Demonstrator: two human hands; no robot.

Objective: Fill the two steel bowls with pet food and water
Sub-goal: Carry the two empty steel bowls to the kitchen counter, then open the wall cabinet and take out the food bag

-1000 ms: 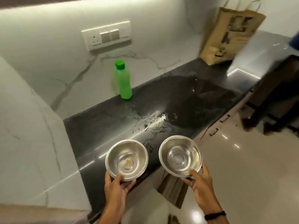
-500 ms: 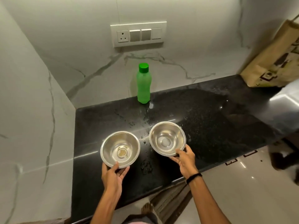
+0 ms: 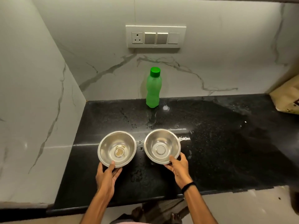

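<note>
Left hand: closed on near rim of left bowl, thumb hooked over the edge, fingers curled under the outside.
Right hand: closed on near rim of right bowl, thumb inside the edge, fingers wrapped round the outer wall; black band on the wrist.
Left bowl: steel, upright, over the counter near its front; a few yellowish crumbs on the flat bottom, otherwise bare.
Right bowl: steel, upright, just beside the left bowl, narrow gap between; inside bare and dry.
Contact with counter: cannot tell whether either bowl rests on the stone or hangs just above.
Bottle: green, capped, upright at the back of the counter against the wall, well apart from both bowls.
Counter: black, glossy, wet spots and droplets between bottle and bowls.
Bag: brown paper, at the far right edge, mostly cut off.
Switch plate: on the marble wall above the bottle, 1 socket and 3 rockers.
</note>
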